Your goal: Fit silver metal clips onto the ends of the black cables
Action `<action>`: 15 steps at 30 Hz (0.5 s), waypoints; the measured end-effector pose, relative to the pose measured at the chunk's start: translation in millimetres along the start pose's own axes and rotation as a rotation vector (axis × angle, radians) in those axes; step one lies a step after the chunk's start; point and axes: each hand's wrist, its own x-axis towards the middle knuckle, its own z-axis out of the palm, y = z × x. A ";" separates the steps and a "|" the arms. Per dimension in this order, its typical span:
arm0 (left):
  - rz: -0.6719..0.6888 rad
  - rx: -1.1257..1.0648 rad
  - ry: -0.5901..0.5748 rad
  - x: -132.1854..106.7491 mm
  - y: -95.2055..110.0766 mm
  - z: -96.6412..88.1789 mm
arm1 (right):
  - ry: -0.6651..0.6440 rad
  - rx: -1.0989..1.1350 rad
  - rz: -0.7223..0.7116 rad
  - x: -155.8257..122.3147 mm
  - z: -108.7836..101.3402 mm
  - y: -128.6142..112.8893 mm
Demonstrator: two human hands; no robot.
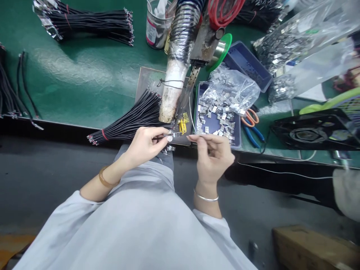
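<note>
My left hand pinches a small metal connector between thumb and forefinger, just above the table's front edge. Behind it lies a bundle of black cables, tied with a red band, its stripped ends showing. My right hand is a short gap to the right, thumb pressed against the forefinger; whatever is in that pinch is too small to make out. A yellow fixture sits just beyond the fingertips, below a soldering iron. Beside my right hand stands a blue tray of loose metal connectors.
A taped fume hose hangs down over the work spot. Pliers and a black fan lie to the right. Further back are a solder spool, a second blue bin, a plastic cup and another cable bundle.
</note>
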 end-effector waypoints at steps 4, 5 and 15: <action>-0.128 -0.157 0.059 4.3 -1.3 9.9 | -0.043 -0.104 -0.157 -4.3 12.7 3.0; -0.144 -0.172 0.079 4.6 -1.5 11.6 | -0.053 -0.112 -0.194 -3.7 15.7 3.5; -0.207 -0.174 0.226 7.3 8.9 19.0 | -0.038 -0.104 -0.187 1.8 28.6 1.5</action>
